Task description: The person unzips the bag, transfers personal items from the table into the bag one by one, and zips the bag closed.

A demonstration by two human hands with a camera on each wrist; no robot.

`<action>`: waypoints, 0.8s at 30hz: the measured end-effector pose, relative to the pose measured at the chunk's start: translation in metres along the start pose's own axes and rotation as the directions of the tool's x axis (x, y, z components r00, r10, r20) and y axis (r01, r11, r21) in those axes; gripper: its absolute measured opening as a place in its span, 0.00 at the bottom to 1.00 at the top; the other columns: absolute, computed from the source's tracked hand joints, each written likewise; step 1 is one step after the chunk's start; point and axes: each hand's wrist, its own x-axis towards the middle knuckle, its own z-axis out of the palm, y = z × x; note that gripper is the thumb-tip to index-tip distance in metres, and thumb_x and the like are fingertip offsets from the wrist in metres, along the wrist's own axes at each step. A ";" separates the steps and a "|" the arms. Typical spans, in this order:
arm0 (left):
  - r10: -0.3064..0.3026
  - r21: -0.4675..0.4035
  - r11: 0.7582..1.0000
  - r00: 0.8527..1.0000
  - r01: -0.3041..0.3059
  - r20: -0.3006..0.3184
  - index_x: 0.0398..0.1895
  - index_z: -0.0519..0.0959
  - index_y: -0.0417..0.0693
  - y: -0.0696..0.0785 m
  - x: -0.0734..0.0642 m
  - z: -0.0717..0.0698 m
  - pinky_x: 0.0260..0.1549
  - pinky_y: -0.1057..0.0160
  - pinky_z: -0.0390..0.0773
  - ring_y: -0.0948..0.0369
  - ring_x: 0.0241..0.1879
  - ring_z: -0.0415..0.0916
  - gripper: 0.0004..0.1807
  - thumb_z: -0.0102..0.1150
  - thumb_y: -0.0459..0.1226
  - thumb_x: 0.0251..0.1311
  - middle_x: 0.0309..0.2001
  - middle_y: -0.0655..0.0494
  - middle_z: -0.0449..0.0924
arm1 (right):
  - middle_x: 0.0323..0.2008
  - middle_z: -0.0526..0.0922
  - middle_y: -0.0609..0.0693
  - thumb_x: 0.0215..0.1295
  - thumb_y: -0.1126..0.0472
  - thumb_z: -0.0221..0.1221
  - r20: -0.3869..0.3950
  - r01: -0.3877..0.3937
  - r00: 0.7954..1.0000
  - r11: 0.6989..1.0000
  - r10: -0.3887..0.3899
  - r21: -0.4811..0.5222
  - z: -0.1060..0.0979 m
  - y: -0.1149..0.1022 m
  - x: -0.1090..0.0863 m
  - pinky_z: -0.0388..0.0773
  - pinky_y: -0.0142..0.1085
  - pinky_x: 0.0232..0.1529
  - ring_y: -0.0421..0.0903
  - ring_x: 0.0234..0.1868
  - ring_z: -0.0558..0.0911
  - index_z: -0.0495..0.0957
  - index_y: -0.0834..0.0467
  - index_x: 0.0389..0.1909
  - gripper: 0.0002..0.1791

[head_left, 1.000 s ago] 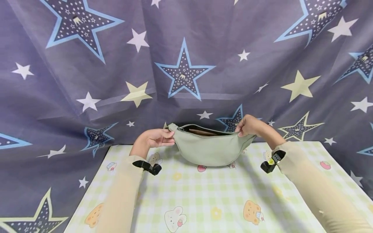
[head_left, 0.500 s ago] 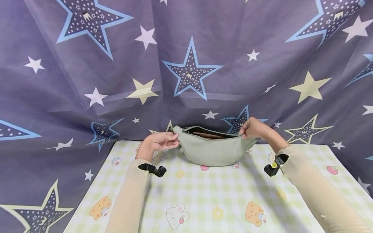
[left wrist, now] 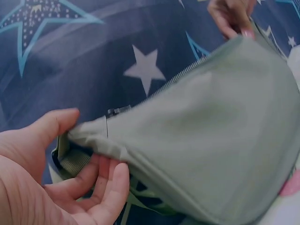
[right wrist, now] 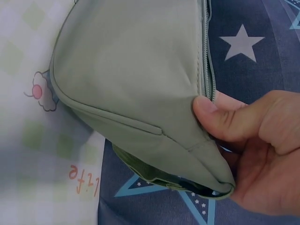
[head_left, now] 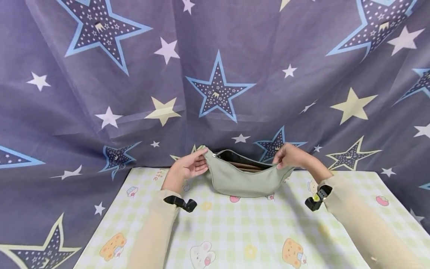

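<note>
A sage-green waist bag (head_left: pixel 245 182) hangs between both hands near the table's far edge, its zipped mouth unzipped. Brown material (head_left: pixel 246 167) shows inside the dark opening. My left hand (head_left: pixel 190 164) grips the bag's left end beside the zipper pull (head_left: pixel 215 155). In the left wrist view, the thumb lies over the tapered end and the fingers curl beneath it, close to a green webbing strap (left wrist: pixel 74 161). With thumb and fingers, my right hand (head_left: pixel 288 156) pinches the top edge near the right end. The right wrist view shows that thumb (right wrist: pixel 225 119) beside the zipper's end; the other fingers are largely hidden.
The table wears a green-and-white checked cloth (head_left: pixel 231 224) printed with cartoon figures. Right behind its far edge hangs a dark purple-grey curtain (head_left: pixel 141 82) with stars. Black camera straps (head_left: pixel 181 203) sit on both wrists.
The bag's mouth has spread wider and shows more of the inside. My left hand has shifted its grip at the left end, its fingers now more curled. The right hand keeps its pinch.
</note>
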 end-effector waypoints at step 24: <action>0.126 -0.253 0.963 0.987 -0.097 0.101 0.54 0.72 0.41 -0.028 0.008 -0.015 0.75 0.61 0.65 0.56 0.73 0.63 0.13 0.46 0.39 0.74 0.71 0.38 0.63 | 0.32 0.89 0.61 0.57 0.73 0.69 -0.124 0.032 0.992 0.999 -0.027 0.036 0.006 0.021 -0.010 0.82 0.29 0.32 0.41 0.31 0.83 0.87 0.71 0.35 0.06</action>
